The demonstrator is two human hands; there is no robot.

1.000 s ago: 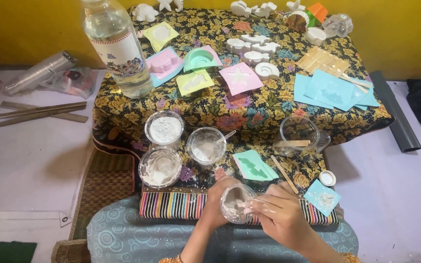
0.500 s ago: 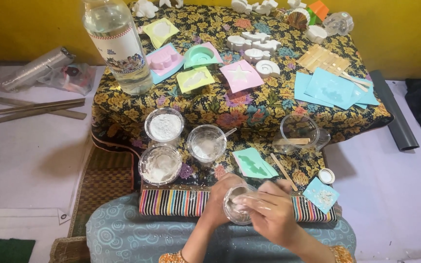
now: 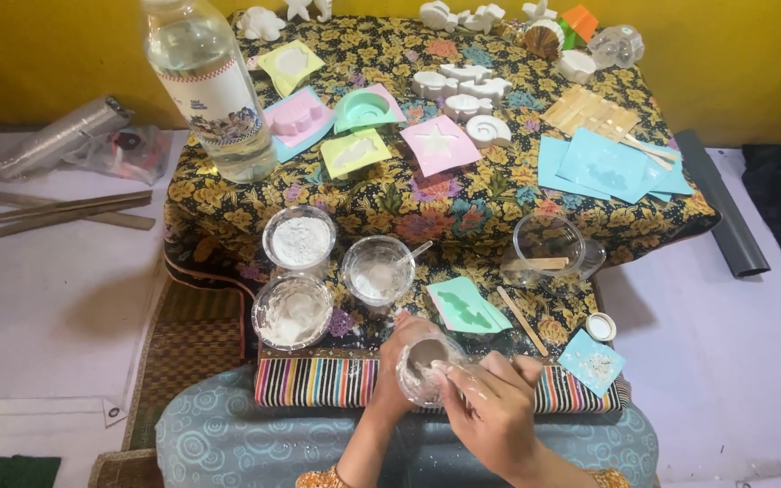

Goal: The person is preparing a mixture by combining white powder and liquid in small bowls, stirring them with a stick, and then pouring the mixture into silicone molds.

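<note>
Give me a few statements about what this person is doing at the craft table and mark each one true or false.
1. The left hand holds a small clear cup above the lap. True.
2. The right hand rests on the big water bottle. False: it is at the rim of the small clear cup, far from the bottle.
3. Three clear cups with white powder stand close together on the flowered cloth. True.
4. The flowered cloth is plain white. False: it is dark with yellow flowers.
5. A wooden stick lies across the empty clear cup on the right. True.
</note>
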